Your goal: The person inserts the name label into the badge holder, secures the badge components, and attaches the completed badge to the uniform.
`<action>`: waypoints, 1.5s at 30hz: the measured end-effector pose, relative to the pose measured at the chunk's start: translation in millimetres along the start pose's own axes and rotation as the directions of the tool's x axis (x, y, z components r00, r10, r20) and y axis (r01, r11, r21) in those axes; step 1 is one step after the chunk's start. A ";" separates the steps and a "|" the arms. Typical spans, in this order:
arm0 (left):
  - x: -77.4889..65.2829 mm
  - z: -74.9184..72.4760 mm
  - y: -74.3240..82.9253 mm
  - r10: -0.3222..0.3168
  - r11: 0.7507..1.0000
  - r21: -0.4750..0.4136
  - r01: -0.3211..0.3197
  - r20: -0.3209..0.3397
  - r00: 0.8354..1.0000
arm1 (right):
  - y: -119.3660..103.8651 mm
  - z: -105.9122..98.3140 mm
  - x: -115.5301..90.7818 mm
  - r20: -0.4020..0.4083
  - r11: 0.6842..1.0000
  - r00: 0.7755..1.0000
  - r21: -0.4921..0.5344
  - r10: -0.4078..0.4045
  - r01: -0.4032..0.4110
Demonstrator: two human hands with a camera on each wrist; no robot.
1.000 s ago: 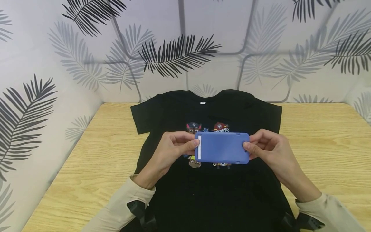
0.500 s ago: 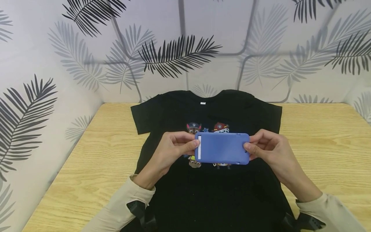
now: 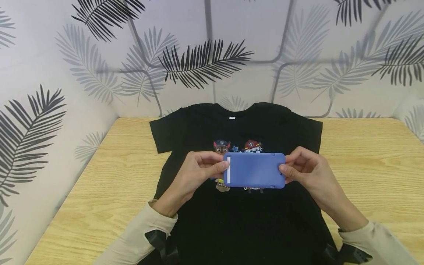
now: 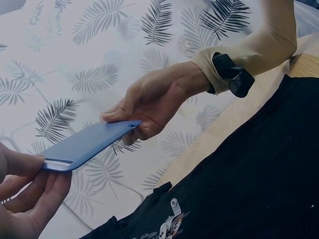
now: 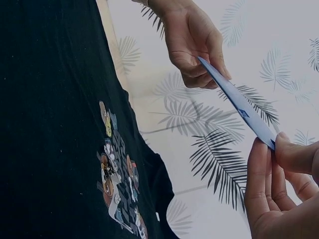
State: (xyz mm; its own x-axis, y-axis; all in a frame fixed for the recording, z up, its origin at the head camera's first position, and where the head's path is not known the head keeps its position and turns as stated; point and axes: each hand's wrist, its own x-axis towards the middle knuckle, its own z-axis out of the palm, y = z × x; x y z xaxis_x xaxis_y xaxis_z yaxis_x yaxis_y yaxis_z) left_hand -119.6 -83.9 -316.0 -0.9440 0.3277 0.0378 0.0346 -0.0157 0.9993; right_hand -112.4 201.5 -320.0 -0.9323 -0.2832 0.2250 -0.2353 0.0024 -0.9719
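A flat blue card holder (image 3: 255, 170), thin and rectangular, is held level above a black T-shirt (image 3: 232, 221). A white strip shows along its left end, with small notches near the right end. My left hand (image 3: 198, 169) pinches the left end, thumb on top and fingers beneath. At the opposite end, my right hand (image 3: 311, 169) pinches it the same way. In the left wrist view the card holder (image 4: 89, 144) is tilted and off the shirt. The right wrist view shows it nearly edge-on. Its underside is hidden in the head view.
The T-shirt lies spread on a wood-grain table (image 3: 371, 158), neck away from me. Cartoon dog prints (image 3: 221, 145) on its chest are partly covered by the card holder. A leaf-patterned backdrop (image 3: 232, 81) stands behind the table and along its left side.
The card holder has shifted very slightly towards me. Both hands keep their grip on its ends, and the T-shirt has not moved.
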 end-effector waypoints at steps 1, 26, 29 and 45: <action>-0.2 0.0 0.0 0.002 1.000 0.001 -0.002 0.003 1.000 | 0.2 -0.1 -0.1 0.002 1.000 1.000 -0.003 0.001 -0.001; -0.8 1.7 -0.8 0.012 1.000 -0.010 -0.012 0.018 1.000 | 2.0 -0.8 -0.8 0.040 0.999 0.999 0.040 0.024 -0.026; -0.7 2.7 -0.7 0.005 1.000 -0.008 -0.005 0.022 1.000 | 2.4 -0.5 -1.3 0.033 0.999 0.999 0.038 0.037 -0.038; -4.3 1.5 -0.1 0.009 1.000 -0.001 -0.009 -0.031 0.999 | 3.3 -2.5 -1.1 0.087 0.997 0.995 0.057 0.051 -0.056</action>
State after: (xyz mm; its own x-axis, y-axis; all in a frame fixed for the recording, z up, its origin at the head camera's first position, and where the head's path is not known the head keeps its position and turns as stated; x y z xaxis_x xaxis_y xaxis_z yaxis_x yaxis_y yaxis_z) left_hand -115.0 -83.9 -316.3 -0.9535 0.2979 0.0468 0.0430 -0.0194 0.9989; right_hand -112.9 204.3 -323.3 -0.9156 -0.3651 0.1686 -0.1669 -0.0365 -0.9853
